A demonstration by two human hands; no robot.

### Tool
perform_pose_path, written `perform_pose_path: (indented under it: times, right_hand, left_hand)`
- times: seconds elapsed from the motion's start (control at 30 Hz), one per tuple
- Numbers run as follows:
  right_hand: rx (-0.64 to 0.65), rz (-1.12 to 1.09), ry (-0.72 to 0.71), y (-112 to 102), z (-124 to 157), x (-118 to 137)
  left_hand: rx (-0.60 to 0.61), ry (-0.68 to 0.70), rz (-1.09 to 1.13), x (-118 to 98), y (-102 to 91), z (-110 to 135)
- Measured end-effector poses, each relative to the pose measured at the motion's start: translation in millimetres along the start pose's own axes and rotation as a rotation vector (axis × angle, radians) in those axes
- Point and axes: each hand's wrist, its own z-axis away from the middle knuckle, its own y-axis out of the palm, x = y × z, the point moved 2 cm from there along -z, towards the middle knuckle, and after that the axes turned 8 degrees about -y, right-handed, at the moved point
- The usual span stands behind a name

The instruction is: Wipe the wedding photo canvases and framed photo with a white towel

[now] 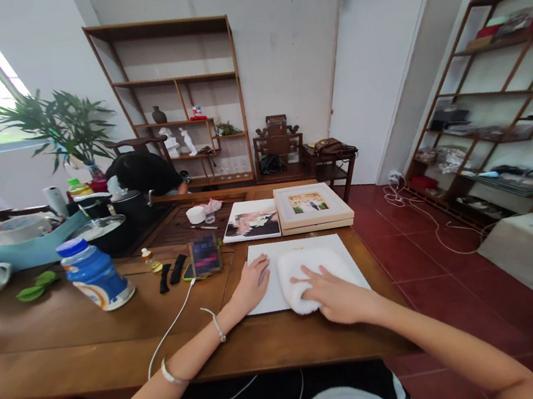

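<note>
In the head view, your left hand [251, 287] lay flat and loose on the left of the white panel [273, 298]. Your right hand [335, 293] spread over the white fluffy cloth [301, 260] on it; any grip couldn't be told. A hard rightward push could have slid the panel past the table's [294, 343] right edge.

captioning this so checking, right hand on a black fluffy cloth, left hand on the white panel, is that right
Not quite: the fluffy cloth is white, not black, as the head view shows. The right hand is on it, and the left hand is on the white panel.
</note>
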Motion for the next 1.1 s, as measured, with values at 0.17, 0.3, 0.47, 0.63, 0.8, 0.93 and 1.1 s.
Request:
perform_pose_path:
  times: [0.17, 0.3, 0.47, 0.63, 0.8, 0.93, 1.1]
  right_hand:
    - [-0.087, -0.016, 0.082, -3, -31, -61]
    - [-0.095, 0.003, 0.139, -3, -43, -79]
    - [-0.033, 0.07, 0.127, -2, -28, -36]
    - [0.075, 0.073, -0.035, -8, 5, 30]
    - [0.057, 0.032, -0.085, -12, 6, 28]
    - [-0.025, 0.052, 0.009, -9, -20, -18]
    - [-0.114, 0.101, 0.092, -7, -49, -55]
  left_hand:
    - [0.0, 0.0, 0.019, 3, 1.4, 0]
    - [-0.006, 0.009, 0.013, 3, 1.8, -1]
    - [-0.002, 0.008, 0.001, 7, 5.7, -2]
    - [-0.016, 0.011, -0.006, 9, 7.0, -2]
    - [-0.019, 0.021, -0.004, 5, 4.0, -1]
    - [-0.024, 0.02, 0.011, 3, 2.8, -1]
    - [-0.001, 0.004, -0.001, 3, 2.9, -2]
